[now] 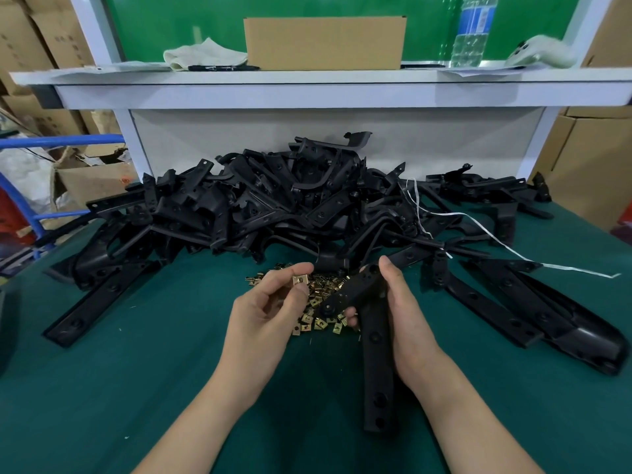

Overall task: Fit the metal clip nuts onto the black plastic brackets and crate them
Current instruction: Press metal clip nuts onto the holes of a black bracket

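My left hand [270, 309] pinches one brass-coloured metal clip nut [300, 279] between thumb and forefinger, held above a small heap of several loose clip nuts [319, 307] on the green table. My right hand [403, 313] grips a long black plastic bracket [376, 364] near its upper bend; the bracket's long leg points down toward me, and its short end [345, 292] points left toward the clip nut. A big pile of black brackets [290, 203] lies behind the clip nuts.
The green table mat [136, 388] runs to a white shelf frame [307, 94] at the back. A cardboard box [325, 42], a cloth, a pen and a water bottle [473, 32] sit on the shelf. A white string [496, 241] trails over brackets at right. Cartons stand on both sides.
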The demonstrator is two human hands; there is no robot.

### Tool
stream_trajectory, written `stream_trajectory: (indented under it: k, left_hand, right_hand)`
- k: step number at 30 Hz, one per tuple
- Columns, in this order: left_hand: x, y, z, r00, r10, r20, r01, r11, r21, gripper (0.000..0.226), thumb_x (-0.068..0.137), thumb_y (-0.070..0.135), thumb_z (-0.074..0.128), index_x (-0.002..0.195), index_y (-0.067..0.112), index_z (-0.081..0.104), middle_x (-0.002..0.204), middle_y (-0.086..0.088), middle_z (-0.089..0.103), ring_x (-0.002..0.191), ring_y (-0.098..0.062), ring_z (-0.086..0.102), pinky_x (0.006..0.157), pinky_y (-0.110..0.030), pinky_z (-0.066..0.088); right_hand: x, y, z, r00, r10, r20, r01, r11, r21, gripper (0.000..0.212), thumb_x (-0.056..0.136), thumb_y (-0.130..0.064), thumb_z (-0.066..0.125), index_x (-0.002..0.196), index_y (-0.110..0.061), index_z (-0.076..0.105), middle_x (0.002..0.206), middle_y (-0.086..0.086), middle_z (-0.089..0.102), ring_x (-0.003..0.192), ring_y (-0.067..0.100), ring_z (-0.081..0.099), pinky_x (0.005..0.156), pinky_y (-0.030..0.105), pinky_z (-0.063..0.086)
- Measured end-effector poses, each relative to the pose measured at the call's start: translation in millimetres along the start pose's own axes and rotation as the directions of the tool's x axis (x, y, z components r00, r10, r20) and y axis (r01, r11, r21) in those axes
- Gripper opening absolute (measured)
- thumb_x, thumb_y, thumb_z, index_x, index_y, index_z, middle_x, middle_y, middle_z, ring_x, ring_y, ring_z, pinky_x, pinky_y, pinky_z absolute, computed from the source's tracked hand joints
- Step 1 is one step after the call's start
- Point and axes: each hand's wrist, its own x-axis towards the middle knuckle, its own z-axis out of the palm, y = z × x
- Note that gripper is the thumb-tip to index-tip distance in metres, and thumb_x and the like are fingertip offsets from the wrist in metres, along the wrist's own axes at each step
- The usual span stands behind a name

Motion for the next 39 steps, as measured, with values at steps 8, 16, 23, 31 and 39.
stream_trajectory:
  k: [8,16,23,31,39]
  left_hand:
    - [2,0,2,0.996,-0.076,-0.044,0.073,0.996,-0.058,0.024,0.101,0.010,0.056,0.109,0.023,0.075,0.088,0.005,0.073,0.078,-0.005,0.065,0.072,-0.012,0.051]
    - [8,-6,-2,0.978,-0.124,-0.166,0.099,0.984,-0.150,0.024,0.103,0.013,0.054,0.124,0.023,0.057,0.087,0.001,0.073,0.071,-0.009,0.064,0.067,-0.022,0.055]
    - [11,-8,-8,0.963,-0.208,-0.170,0.175,0.966,-0.193,0.031,0.102,0.013,0.047,0.096,0.027,0.074,0.074,0.004,0.058,0.066,-0.012,0.055,0.072,-0.035,0.048]
    - [2,-2,3,0.991,-0.134,0.002,0.134,0.991,0.015,0.033,0.102,0.011,0.049,0.093,0.031,0.075,0.069,0.006,0.057,0.068,-0.008,0.057,0.067,-0.016,0.048]
    - [-7,8,6,0.981,-0.063,0.186,0.073,0.996,-0.045,0.016,0.104,0.020,0.052,0.109,0.020,0.067,0.070,-0.004,0.073,0.067,-0.014,0.072,0.069,-0.013,0.050]
  right_hand:
    - [1,1,-2,1.000,0.012,-0.023,-0.012,1.000,-0.020,0.064,0.078,-0.067,0.060,0.096,-0.007,0.069,0.079,0.013,0.069,0.060,0.019,0.062,0.057,0.027,0.055]
    - [0,1,-3,1.000,-0.010,0.029,0.012,0.998,-0.060,0.050,0.082,-0.070,0.057,0.074,-0.025,0.078,0.077,0.011,0.068,0.064,0.019,0.062,0.064,0.029,0.055]
    - [-1,4,-3,0.996,0.006,0.092,0.000,0.998,-0.065,0.052,0.083,-0.067,0.063,0.104,-0.019,0.062,0.082,0.012,0.068,0.064,0.022,0.062,0.059,0.032,0.054]
    - [-1,11,-3,0.962,0.093,0.255,-0.060,0.989,-0.135,0.050,0.083,-0.070,0.063,0.094,-0.021,0.068,0.079,0.013,0.065,0.061,0.022,0.058,0.053,0.031,0.046]
    - [0,12,-5,0.953,0.116,0.279,-0.058,0.977,-0.206,0.070,0.087,-0.073,0.055,0.110,-0.007,0.069,0.080,0.015,0.064,0.063,0.021,0.058,0.055,0.030,0.047]
